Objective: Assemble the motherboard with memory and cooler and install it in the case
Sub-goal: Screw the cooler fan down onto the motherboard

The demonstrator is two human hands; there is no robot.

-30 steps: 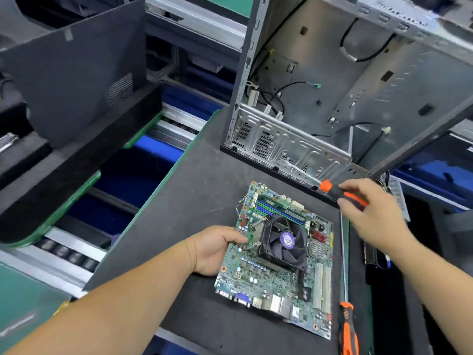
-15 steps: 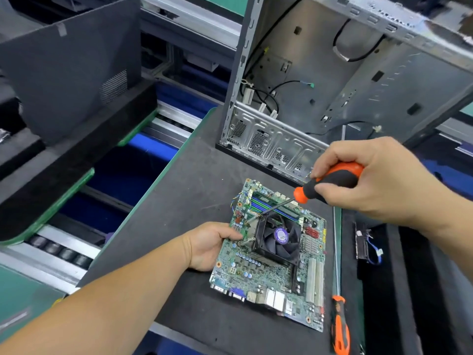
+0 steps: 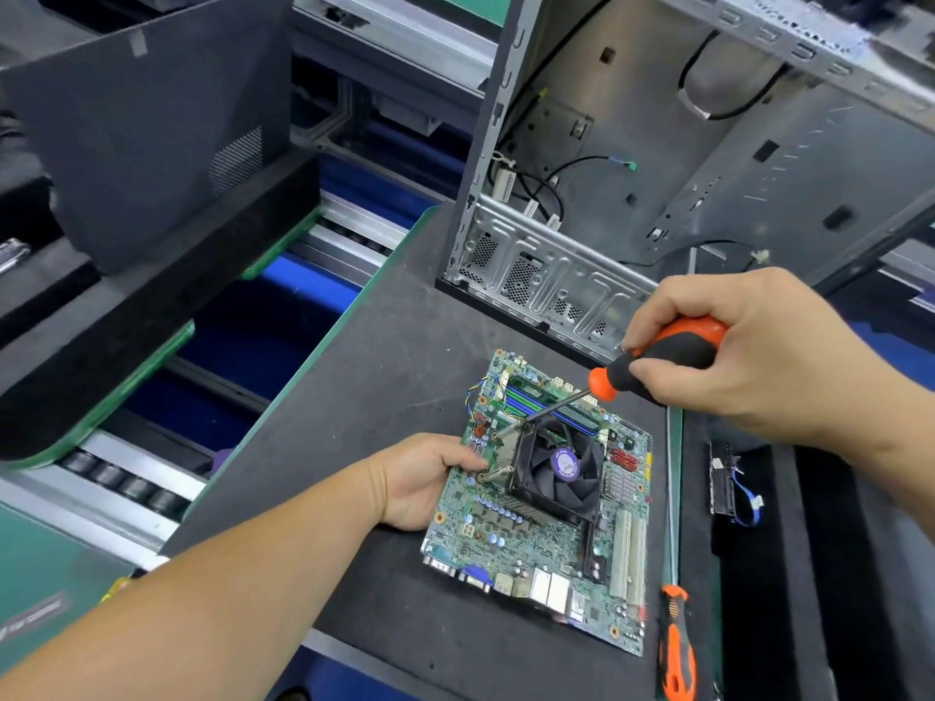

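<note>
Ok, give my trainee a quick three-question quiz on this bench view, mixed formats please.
1. True or false: the motherboard already sits inside the case.
2. The right hand holds: A) a memory stick B) a screwdriver C) a cable.
3. Fill in: the left hand steadies the board's ___ edge.

Key: 1 false, it lies on the mat in front of the case. 2 B, tip at the cooler corner. 3 left.

Person: two bare forearms; left hand (image 3: 427,480) and right hand (image 3: 759,346) uncovered, no gloves, rings, watch or sleeves showing.
</note>
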